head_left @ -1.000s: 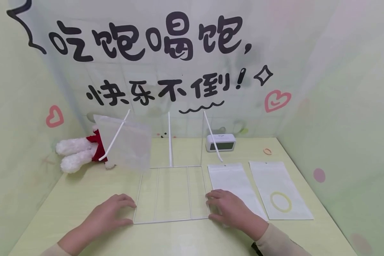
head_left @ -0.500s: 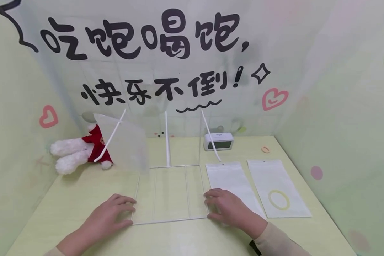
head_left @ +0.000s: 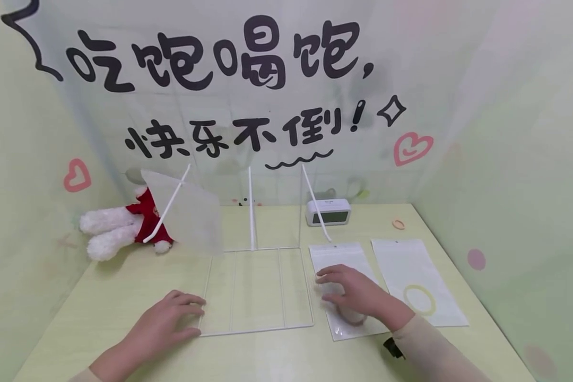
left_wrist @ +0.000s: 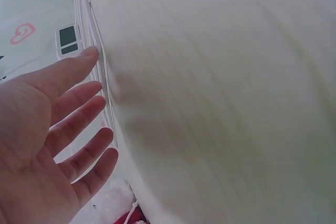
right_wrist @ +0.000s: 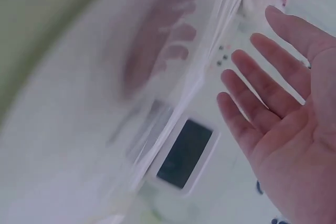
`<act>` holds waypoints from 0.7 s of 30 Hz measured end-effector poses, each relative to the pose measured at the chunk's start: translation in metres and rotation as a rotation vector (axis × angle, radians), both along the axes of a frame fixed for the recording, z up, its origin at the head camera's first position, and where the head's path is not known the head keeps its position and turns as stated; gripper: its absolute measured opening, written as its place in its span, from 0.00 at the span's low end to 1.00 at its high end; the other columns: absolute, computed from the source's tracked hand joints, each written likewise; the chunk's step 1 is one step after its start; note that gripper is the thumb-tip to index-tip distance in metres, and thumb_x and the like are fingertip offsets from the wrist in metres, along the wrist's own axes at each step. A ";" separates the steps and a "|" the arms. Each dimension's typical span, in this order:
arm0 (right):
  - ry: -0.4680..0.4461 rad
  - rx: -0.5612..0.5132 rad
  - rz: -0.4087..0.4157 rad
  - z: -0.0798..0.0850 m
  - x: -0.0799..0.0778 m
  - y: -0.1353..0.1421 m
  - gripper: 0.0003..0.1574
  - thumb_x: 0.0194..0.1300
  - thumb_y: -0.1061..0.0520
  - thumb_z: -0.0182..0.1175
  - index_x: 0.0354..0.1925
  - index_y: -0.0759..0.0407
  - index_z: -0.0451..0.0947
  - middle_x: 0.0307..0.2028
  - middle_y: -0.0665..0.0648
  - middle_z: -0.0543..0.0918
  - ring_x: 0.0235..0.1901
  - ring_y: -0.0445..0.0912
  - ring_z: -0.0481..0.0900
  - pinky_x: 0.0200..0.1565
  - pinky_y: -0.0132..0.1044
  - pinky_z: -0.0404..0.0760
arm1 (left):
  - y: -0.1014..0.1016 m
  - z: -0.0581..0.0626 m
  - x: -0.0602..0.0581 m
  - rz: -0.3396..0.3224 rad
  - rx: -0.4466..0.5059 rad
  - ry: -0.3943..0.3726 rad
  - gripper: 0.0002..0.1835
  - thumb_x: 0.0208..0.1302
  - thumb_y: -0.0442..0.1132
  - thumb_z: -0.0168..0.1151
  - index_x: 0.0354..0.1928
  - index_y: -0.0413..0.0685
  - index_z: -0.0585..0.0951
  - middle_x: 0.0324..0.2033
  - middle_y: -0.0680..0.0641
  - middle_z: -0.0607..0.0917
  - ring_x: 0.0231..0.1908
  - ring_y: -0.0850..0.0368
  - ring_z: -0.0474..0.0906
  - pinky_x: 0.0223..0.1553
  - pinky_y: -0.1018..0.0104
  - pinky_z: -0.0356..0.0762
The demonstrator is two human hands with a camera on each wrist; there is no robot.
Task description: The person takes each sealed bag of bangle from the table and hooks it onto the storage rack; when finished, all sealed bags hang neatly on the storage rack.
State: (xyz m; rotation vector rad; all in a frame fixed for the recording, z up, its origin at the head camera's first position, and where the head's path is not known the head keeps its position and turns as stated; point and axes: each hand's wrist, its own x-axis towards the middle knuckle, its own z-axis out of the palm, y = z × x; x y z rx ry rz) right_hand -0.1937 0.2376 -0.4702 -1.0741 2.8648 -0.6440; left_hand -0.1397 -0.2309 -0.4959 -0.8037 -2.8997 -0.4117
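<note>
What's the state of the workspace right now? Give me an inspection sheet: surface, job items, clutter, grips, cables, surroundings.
Surface: pale table, smooth-looking.
Job items: white wire rack standing; translucent bag hung on its left; inner flat bag and outer flat bag lie right.
Clutter: plush toy lying at left; white display device at back.
Left grip: fingers relaxed at the rack's left edge; contact unclear.
Right grip: over the inner flat bag; contact unclear.
Cables: nothing seen.
Surroundings: wall with black lettering.

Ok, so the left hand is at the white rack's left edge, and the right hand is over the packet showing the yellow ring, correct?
Not quite: the head view shows the right hand over the packet beside the white rack; the yellow ring shows on the packet farther right. The left hand is as you say.
</note>
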 end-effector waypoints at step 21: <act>-0.037 0.016 -0.210 -0.002 -0.097 0.088 0.17 0.62 0.62 0.72 0.51 0.63 0.87 0.51 0.62 0.88 0.58 0.63 0.82 0.64 0.62 0.75 | 0.002 0.002 0.000 0.010 -0.004 -0.032 0.16 0.52 0.50 0.79 0.44 0.59 0.90 0.53 0.62 0.86 0.50 0.59 0.76 0.42 0.65 0.83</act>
